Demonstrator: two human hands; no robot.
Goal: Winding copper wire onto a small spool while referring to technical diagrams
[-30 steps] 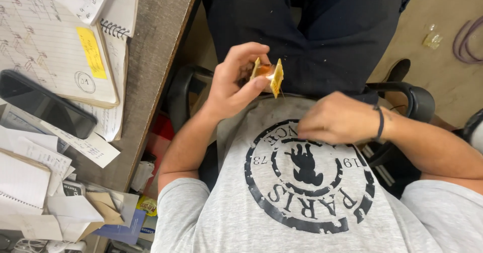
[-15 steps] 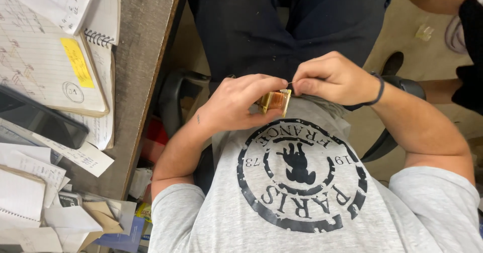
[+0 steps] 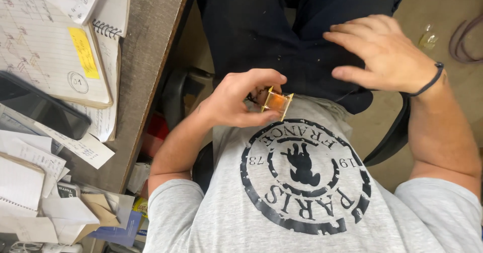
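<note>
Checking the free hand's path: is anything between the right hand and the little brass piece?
Nothing visible. The right hand is spread open over the dark trousers, apart from the brass piece pinched in the left hand; only cloth lies between.

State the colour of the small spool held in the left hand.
Brass-gold spool with an orange middle; head view.

Head camera, looking straight down, close in.
1 view only: it takes in lap, chest and desk edge (image 3: 151, 97) at left.
</note>
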